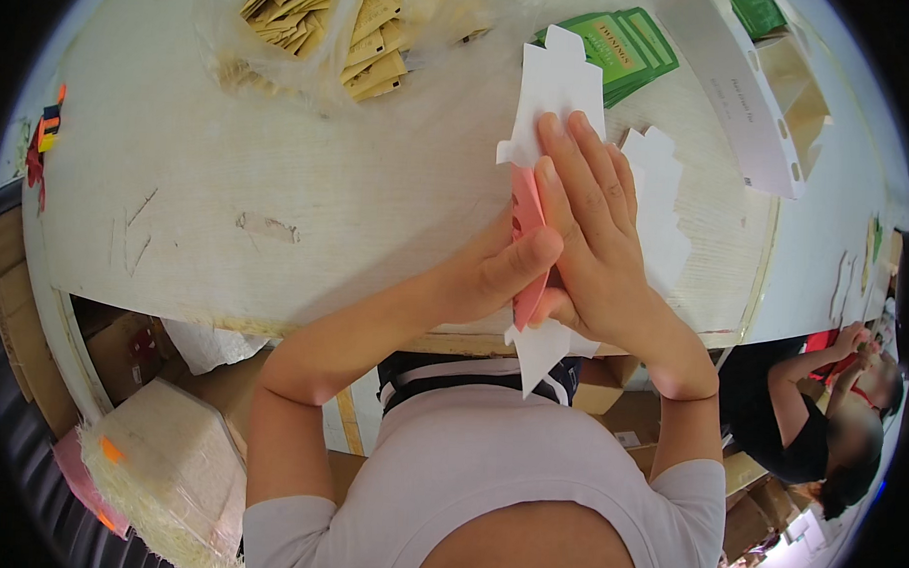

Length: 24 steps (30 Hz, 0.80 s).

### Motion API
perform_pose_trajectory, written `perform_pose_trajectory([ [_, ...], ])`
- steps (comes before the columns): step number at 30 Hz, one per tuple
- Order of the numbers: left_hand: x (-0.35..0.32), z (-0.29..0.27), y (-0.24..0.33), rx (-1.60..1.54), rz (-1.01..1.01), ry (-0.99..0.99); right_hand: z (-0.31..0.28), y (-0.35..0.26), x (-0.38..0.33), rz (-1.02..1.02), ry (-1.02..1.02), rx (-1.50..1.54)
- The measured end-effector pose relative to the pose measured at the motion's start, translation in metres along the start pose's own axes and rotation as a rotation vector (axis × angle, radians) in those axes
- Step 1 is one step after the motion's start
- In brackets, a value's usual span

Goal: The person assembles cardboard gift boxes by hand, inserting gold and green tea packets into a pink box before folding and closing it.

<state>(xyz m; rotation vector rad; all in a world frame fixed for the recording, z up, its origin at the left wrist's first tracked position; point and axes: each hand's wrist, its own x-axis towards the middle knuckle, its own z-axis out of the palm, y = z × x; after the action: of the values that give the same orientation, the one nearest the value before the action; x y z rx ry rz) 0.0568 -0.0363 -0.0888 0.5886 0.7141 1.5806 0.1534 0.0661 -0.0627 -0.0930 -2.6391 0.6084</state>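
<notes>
Near the table's front edge, a pink and white folding carton (558,87) stands out between my two hands, partly folded, with white tabbed flaps at its far and near ends. My left hand (505,271) grips its left side, thumb across the pink face, other fingers hidden behind. Along the carton's right side, my right hand (599,214) presses with its fingers stretched together and its thumb lower down. More white card blanks (658,196) lie on the table just right of my right hand.
Yellow sachets (373,46) spill from a clear plastic bag (223,36) at the back. Green sachets (628,55) lie fanned behind the carton. A long white box (731,103) stands at the back right. Another person (796,406) sits at right. Cardboard boxes (173,464) are below, left.
</notes>
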Motion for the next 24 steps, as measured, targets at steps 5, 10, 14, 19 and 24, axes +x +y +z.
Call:
perform_pose_trajectory([
  [5,0.004,-0.002,0.029,-0.121,-0.184,0.16,-0.005,0.005,0.003,-0.038,0.047,-0.134],
  [10,0.0,-0.03,0.024,-0.333,-0.098,0.064,-0.023,0.028,0.007,-0.075,0.361,-0.207],
  [14,0.0,-0.017,0.031,-0.23,-0.047,0.394,-0.039,0.027,0.004,0.266,0.425,0.174],
  [19,0.002,-0.01,0.032,-0.214,-0.017,0.386,-0.015,0.028,-0.004,0.579,0.319,0.638],
  [24,-0.005,-0.012,0.025,0.03,-0.059,0.295,-0.005,0.028,-0.01,0.486,0.266,0.473],
])
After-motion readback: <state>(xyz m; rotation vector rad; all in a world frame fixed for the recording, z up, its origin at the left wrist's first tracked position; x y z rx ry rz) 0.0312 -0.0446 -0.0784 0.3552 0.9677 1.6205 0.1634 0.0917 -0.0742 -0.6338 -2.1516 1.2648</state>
